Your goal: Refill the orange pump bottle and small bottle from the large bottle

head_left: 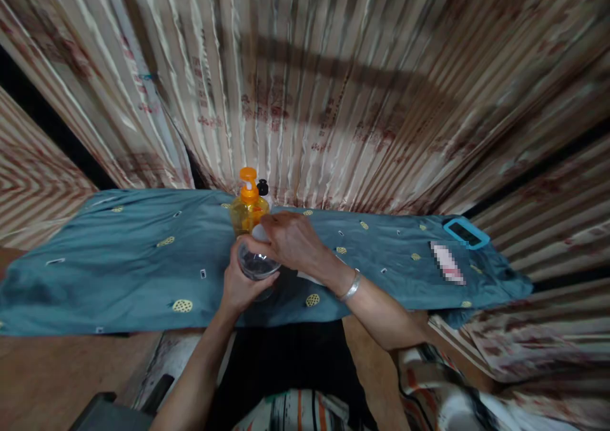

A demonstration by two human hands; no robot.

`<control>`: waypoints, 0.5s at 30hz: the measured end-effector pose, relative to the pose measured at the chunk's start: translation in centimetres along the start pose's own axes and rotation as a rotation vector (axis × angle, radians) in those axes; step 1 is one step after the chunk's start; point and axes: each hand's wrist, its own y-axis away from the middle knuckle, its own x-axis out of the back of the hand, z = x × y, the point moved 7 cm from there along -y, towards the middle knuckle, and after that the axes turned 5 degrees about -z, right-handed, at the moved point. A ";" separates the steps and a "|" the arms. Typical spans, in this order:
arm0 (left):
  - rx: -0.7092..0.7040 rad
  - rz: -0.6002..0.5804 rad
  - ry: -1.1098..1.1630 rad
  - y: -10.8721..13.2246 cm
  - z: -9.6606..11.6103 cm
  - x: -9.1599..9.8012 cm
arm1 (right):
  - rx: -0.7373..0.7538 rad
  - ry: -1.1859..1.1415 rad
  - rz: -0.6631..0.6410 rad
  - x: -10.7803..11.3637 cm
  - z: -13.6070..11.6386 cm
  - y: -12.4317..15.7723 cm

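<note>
My left hand is wrapped around a clear glass held tilted just above the blue cloth. My right hand, with a silver bracelet on its wrist, is closed over the glass's rim; something pale shows under its fingers, but I cannot make out what. Right behind the glass stands a yellow pump bottle with an orange pump, and a dark-capped bottle peeks out beside it.
A teal cloth with small yellow motifs covers the table. A phone in a blue case lies at its far right, near a blurred small item. Striped curtains hang behind. A dark stool corner is at lower left.
</note>
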 end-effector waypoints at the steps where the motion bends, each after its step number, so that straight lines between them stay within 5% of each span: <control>1: 0.008 -0.007 0.000 -0.1 0.0 0.0 | 0.014 0.002 -0.008 -0.1 0.0 -0.1; 15: 0.027 0.033 -0.067 -0.3 -1.5 0.5 | 0.226 0.043 -0.077 0.1 -0.2 -0.7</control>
